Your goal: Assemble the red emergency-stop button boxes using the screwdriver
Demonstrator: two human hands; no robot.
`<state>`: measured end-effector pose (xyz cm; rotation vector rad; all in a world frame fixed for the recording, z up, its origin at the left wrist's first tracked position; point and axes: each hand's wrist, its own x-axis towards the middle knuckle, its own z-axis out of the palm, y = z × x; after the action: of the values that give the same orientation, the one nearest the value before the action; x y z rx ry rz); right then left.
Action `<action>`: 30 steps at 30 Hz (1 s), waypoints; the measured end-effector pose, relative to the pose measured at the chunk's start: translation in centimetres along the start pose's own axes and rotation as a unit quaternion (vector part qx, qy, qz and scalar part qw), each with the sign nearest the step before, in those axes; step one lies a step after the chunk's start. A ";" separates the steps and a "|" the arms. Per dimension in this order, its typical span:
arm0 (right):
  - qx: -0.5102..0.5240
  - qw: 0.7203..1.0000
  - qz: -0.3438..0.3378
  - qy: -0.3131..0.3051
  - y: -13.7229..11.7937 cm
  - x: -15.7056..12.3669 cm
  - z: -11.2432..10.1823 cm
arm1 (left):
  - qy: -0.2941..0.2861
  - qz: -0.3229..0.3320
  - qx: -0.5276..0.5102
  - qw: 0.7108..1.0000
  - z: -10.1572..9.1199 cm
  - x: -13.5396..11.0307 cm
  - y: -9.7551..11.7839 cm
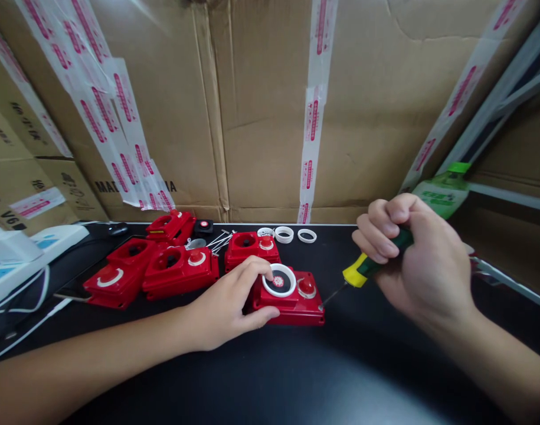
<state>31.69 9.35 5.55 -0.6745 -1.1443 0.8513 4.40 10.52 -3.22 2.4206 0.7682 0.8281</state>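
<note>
A red plastic box (296, 310) with a white ring (291, 287) around a black disc (279, 281) and a small red dome (306, 285) lies on the black table. My left hand (234, 304) grips its left side, fingertips on the ring and thumb along the front edge. In my right hand (422, 260) is a screwdriver (357, 273) with a yellow and dark green handle, the fist wrapped round it. The screwdriver slants down to the left, and its tip meets the box's right corner near a screw hole. Whether a screw sits there is too small to tell.
Several similar red boxes (181, 274) stand to the left and behind. White rings (307, 236) and white sticks (221, 241) lie near the back edge. A power strip (52, 248) with cables is at far left, a green bottle (444, 192) at right. Cardboard (261, 118) walls the back.
</note>
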 end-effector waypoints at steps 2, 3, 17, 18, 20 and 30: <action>0.015 1.000 0.009 0.003 0.0 -0.1 0.1 | -0.001 0.002 0.001 1.000 0.0 0.1 0.0; 0.022 1.000 0.012 0.006 0.0 -0.1 0.1 | -0.003 0.003 0.002 1.000 -0.1 0.1 0.0; 0.091 0.967 0.113 -0.211 -0.5 -1.0 0.1 | -0.009 0.015 0.014 1.000 0.2 -0.1 -0.4; 0.096 0.964 0.108 -0.223 -0.5 -1.1 0.0 | -0.011 0.013 0.016 1.000 0.2 -0.1 -0.4; 0.106 0.962 0.095 -0.235 -0.5 -1.0 0.0 | -0.014 0.013 0.016 1.000 0.2 -0.1 -0.4; 0.094 0.973 0.070 -0.198 0.1 -1.3 0.2 | -0.008 0.019 0.017 1.000 0.2 0.0 -0.4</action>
<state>31.24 8.34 4.86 -0.4416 -1.3607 1.2371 4.32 10.78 -3.60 2.4772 0.7375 0.8150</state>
